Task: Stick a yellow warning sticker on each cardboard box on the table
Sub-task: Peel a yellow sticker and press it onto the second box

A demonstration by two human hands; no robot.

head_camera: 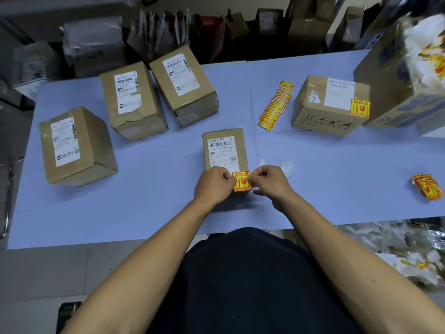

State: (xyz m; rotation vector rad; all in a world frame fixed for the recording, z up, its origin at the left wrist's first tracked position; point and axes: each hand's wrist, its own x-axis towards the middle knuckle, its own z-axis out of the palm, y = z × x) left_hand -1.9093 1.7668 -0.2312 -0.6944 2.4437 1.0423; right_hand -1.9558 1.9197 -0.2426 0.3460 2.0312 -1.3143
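In the head view, the left hand [213, 185] and right hand [269, 183] are pinching a yellow warning sticker [242, 181] over the small cardboard box [225, 150] at six o'clock on the tabletop [168, 213]. The stickered box [331, 106] at two o'clock looks done; three boxes [77, 145] toward ten o'clock are showing none, with the sticker strip [277, 104] waiting nearby.

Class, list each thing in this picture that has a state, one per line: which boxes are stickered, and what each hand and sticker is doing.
Left hand: pinches the sticker.
Right hand: pinches the sticker.
Yellow sticker: held at the centre box's near edge.
Centre box: being stickered.
Right box: stickered.
Three left boxes: no sticker visible.
Sticker strip: lying unused.
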